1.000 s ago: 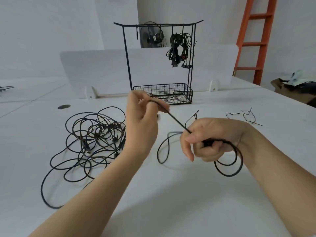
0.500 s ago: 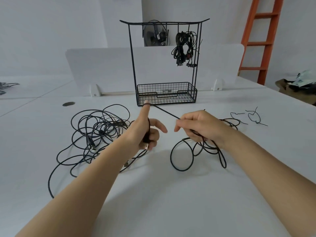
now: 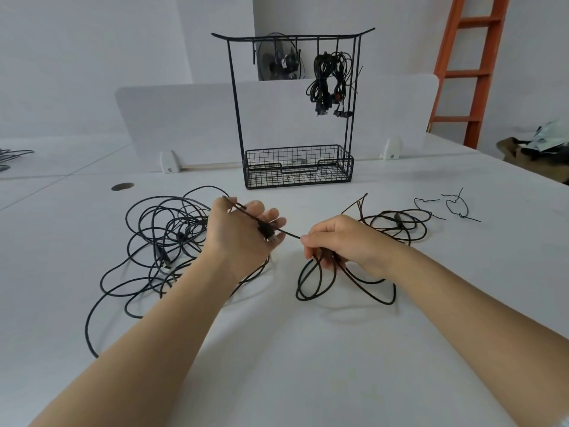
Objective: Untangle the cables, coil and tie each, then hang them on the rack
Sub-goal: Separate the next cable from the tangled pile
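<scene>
A black wire rack (image 3: 235, 103) stood at the far middle of the white table (image 3: 308, 349), with a coiled bundle (image 3: 328, 81) hanging from the right of its top bar. A white divider (image 3: 184, 118) ran behind it, and an orange ladder (image 3: 480, 72) leaned at the far right. A tangled pile (image 3: 160, 241) of black cables lay on the left, partly hidden by the left forearm. Two twist ties (image 3: 455, 206) lay far right. Half a second before, the left forefinger had pointed up; now it was folded down, and the taut span ran lower. The left hand (image 3: 243, 235) grasped the cable (image 3: 291, 234), its plug between curled fingers. The right hand (image 3: 341, 241) pinched the same cable between thumb and forefinger, its other fingers clenched round loops (image 3: 311, 282) that drooped onto the table near the middle.
</scene>
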{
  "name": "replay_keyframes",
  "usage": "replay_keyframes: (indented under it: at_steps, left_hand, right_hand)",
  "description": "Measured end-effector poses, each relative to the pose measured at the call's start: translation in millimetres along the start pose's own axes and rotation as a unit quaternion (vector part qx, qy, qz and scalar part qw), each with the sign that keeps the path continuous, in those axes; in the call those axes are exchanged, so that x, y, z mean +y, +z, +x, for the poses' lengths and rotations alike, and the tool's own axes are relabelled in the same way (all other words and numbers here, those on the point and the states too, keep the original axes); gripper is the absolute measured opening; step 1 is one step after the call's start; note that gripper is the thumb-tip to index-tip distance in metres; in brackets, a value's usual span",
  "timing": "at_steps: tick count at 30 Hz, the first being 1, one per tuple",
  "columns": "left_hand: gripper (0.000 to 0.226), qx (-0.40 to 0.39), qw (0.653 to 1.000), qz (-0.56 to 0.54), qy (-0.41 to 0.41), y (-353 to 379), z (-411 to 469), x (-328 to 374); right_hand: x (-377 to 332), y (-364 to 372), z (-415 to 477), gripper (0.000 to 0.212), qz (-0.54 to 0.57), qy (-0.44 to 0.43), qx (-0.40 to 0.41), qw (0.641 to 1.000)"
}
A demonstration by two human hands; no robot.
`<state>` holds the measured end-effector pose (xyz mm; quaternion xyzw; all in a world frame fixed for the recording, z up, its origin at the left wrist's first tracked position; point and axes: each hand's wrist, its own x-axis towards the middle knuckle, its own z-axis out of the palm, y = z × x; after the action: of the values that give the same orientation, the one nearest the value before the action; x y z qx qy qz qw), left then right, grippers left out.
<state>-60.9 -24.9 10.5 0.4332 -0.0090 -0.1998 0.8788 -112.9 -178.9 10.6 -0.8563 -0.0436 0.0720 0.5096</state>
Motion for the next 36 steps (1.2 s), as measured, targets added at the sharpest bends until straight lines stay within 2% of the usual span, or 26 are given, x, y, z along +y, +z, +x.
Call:
replay_keyframes:
  at_steps: [4, 6, 12, 16, 17, 19, 21, 24, 26, 28, 30, 32, 33, 36]
  left_hand:
    - [0.047, 0.003, 0.995, -0.095, 0.022, 0, -3, 0]
    - [0.046, 0.006, 0.995, -0.104, 0.009, 0, -4, 1]
    - [0.026, 0.017, 0.999, -0.034, 0.005, 3, -5, 4]
    - [0.012, -0.002, 0.993, 0.116, 0.027, 6, -7, 5]
    - [0.016, -0.003, 0.989, 0.147, 0.033, 5, -6, 5]
    - [0.037, 0.005, 0.979, 0.199, 0.050, 2, -6, 6]
    - [0.047, 0.010, 0.975, 0.215, 0.055, -1, -7, 7]
    - [0.054, 0.002, 0.981, 0.183, 0.057, -5, -8, 12]
    - [0.057, -0.007, 0.984, 0.165, 0.067, -6, -8, 14]
    - [0.063, -0.026, 0.986, 0.146, 0.076, -6, -9, 15]
    - [0.067, -0.055, 0.987, 0.131, 0.081, -6, -10, 16]
    - [0.066, -0.076, 0.986, 0.123, 0.086, -5, -11, 16]
    - [0.061, -0.080, 0.985, 0.123, 0.090, -5, -11, 15]
    - [0.035, -0.074, 0.985, 0.118, 0.099, -3, -13, 13]
  right_hand:
    - [1, 0, 2, 0.028, 0.054, 0.024, -0.015, 0.998]
    - [3, 0, 3, 0.025, 0.096, 0.033, -0.029, 0.994]
    - [4, -4, 3, 0.021, 0.139, 0.041, -0.069, 0.987]
    - [5, -14, -1, 0.009, 0.113, 0.043, -0.131, 0.984]
    - [4, -16, -4, 0.002, 0.091, 0.040, -0.155, 0.983]
    - [2, -19, -7, 0.008, 0.055, 0.038, -0.188, 0.980]
    - [-1, -23, -10, 0.004, 0.007, 0.037, -0.194, 0.980]
    - [-3, -30, -12, 0.018, -0.112, 0.050, -0.129, 0.984]
    - [-3, -33, -9, 0.020, -0.147, 0.047, -0.019, 0.988]
    - [1, -37, -4, 0.017, -0.175, 0.011, 0.123, 0.977]
    - [4, -39, 0, 0.021, -0.203, -0.023, 0.199, 0.959]
    - [5, -36, 0, 0.029, -0.189, -0.041, 0.197, 0.961]
    - [3, -33, -1, 0.026, -0.155, -0.049, 0.185, 0.969]
    - [-2, -23, -1, 0.018, -0.032, -0.045, 0.154, 0.987]
